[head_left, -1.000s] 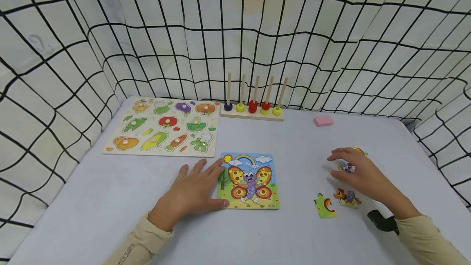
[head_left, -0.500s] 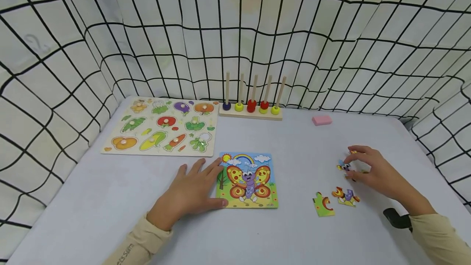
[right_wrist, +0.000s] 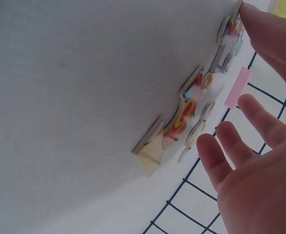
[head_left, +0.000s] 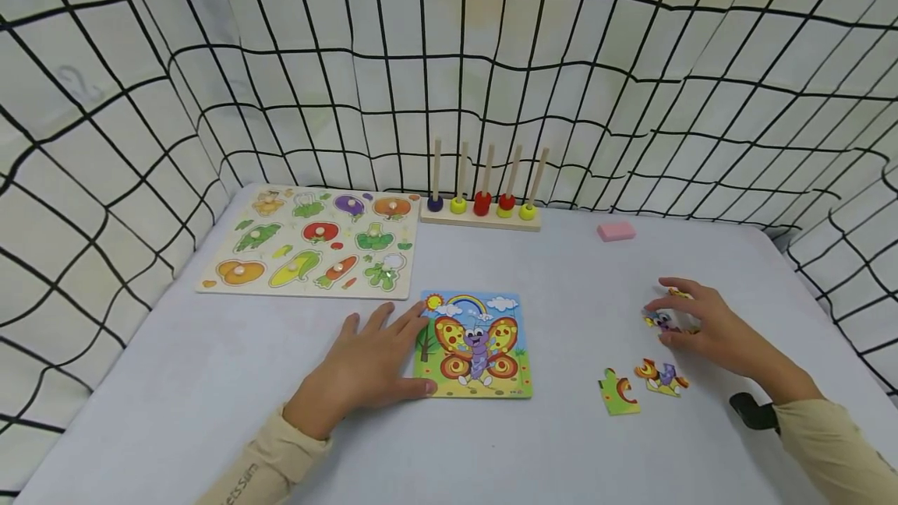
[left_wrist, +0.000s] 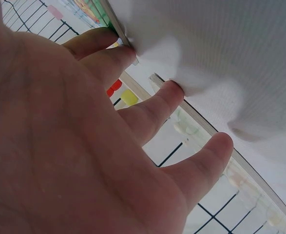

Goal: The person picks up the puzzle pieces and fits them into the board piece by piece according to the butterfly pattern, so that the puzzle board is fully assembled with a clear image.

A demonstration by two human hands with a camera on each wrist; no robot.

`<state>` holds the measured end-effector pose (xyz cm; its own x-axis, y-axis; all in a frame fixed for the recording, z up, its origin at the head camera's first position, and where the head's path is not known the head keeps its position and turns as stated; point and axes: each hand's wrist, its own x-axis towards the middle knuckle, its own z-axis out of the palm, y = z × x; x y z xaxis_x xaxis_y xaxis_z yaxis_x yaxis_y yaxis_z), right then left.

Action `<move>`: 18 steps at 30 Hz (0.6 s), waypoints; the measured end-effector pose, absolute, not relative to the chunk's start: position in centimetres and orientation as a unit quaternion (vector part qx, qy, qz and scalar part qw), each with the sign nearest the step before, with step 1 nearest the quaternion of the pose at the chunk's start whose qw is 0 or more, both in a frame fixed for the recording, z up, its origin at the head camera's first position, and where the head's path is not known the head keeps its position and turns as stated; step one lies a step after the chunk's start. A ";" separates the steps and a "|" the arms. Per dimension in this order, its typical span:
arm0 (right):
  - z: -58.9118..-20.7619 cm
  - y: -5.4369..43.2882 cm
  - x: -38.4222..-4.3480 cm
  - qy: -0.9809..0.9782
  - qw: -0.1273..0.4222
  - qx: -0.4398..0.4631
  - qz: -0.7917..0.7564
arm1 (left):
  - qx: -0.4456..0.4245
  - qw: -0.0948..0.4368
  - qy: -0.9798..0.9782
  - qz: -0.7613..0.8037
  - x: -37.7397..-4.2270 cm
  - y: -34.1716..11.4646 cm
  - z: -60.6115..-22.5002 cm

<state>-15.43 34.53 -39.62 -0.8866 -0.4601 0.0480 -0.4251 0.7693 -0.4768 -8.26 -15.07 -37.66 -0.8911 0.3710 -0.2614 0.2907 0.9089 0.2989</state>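
A square butterfly puzzle [head_left: 477, 349] lies flat on the table in the head view. My left hand [head_left: 368, 365] rests along its left side, fingers spread, with thumb and forefinger at its edge. Over on the right, my right hand [head_left: 715, 333] reaches above a small purple-and-blue puzzle piece [head_left: 661, 321], thumb and forefinger parted around it. Under that hand another piece [head_left: 677, 292] is partly hidden. Closer to me lie a green puzzle piece [head_left: 619, 393] and an orange-and-purple one [head_left: 662, 377]. The right wrist view has several pieces [right_wrist: 184, 114] on the tabletop, beyond the loosely extended fingers [right_wrist: 213, 153].
A wooden vegetable peg board [head_left: 281, 244] lies at the back left. Beside it stands a peg stacker [head_left: 484, 217] with coloured rings. Farther right is a pink block [head_left: 616, 231]. Black netting [head_left: 463, 57] surrounds the white table [head_left: 491, 458].
My right hand has shifted right and closer to the purple-and-blue piece, its thumb and forefinger drawing together and then parting slightly. The left hand stays on the butterfly puzzle.
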 end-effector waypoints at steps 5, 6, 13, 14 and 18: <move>-39.6 34.6 -15.7 0.936 0.047 -0.243 -0.252 | 0.174 0.155 0.964 0.129 -8.2 -15.0 -37.5; -39.7 34.7 -15.7 0.935 0.046 -0.245 -0.254 | 0.174 0.154 0.964 0.129 -8.1 -15.0 -37.4; -39.8 34.5 -15.8 0.936 0.050 -0.240 -0.251 | 0.173 0.152 0.965 0.125 -8.1 -14.9 -37.3; -39.8 34.4 -15.7 0.939 0.052 -0.236 -0.246 | 0.173 0.152 0.965 0.124 -8.1 -14.9 -37.3; -39.7 34.0 -15.5 0.948 0.052 -0.224 -0.220 | 0.173 0.153 0.965 0.123 -8.1 -14.9 -37.2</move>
<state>-15.53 34.02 -39.66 -0.8939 -0.4482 -0.0007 -0.4022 0.8028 -0.4402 -8.14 -14.92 -37.24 -0.8933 0.3713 -0.2534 0.2962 0.9101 0.2898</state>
